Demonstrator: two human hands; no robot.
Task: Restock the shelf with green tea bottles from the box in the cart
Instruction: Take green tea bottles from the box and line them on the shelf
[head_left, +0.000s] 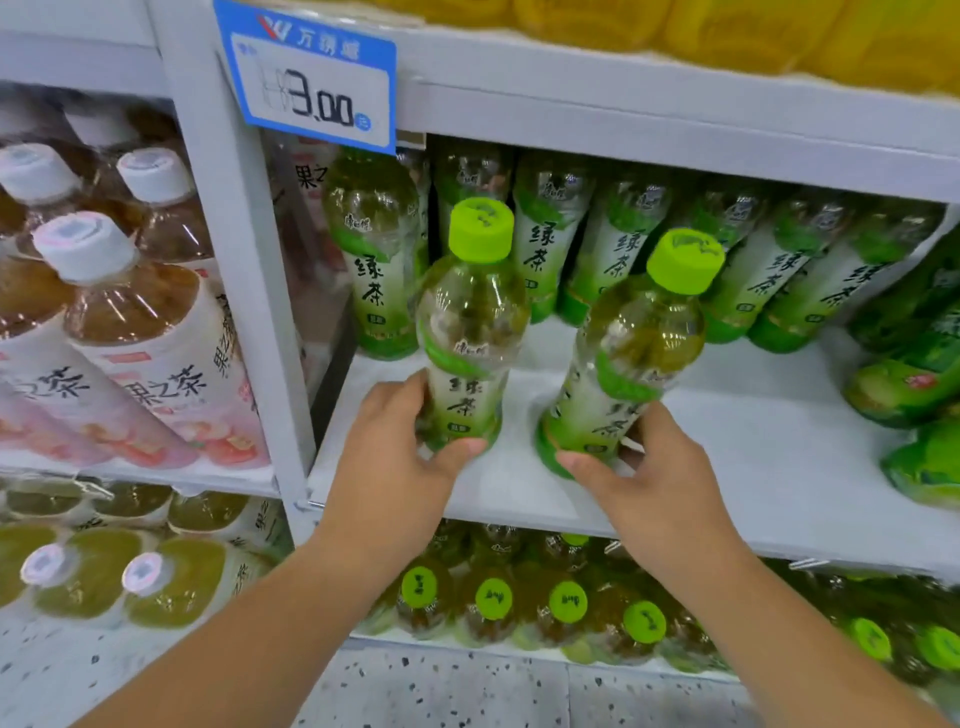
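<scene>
Shelf edge: the white shelf board (737, 457) ends in a near edge just under both wrists. A grey upright post (244, 270) closes its left side, and the upper shelf (675, 124) hangs over the far row.
Open room: bare white board lies between the near edge and the far row. More of it lies to the right of the held bottles, up to the green packs (914, 384) at the right end.
Left hand: the left hand (395, 467) grips the left green tea bottle (467, 332) low on its label, with the thumb across the front near the base and the fingers curled round the left side.
Right hand: the right hand (660, 478) grips the right green tea bottle (628, 353) at its base, with the thumb on the near side and the fingers curled behind.
Left bottle axis: the long axis is almost upright, with the green cap on top and the label characters facing near.
Right bottle axis: the long axis is tilted, with the cap leaning up and to the right and the base down to the left.
Place of bottles: both are over the near half of the board, side by side but apart. Whether their bases touch the board I cannot tell.
Far row: the back-row bottles (623, 244) of green tea stand close together, labels facing near.
Left bay: pink-label bottles (156, 358) with white caps fill it.
Lower shelf: green-capped bottles (519, 597) stand in rows, seen from above.
Price tag: a blue price tag (311, 78) reading 3.00 hangs near the top of the post.
</scene>
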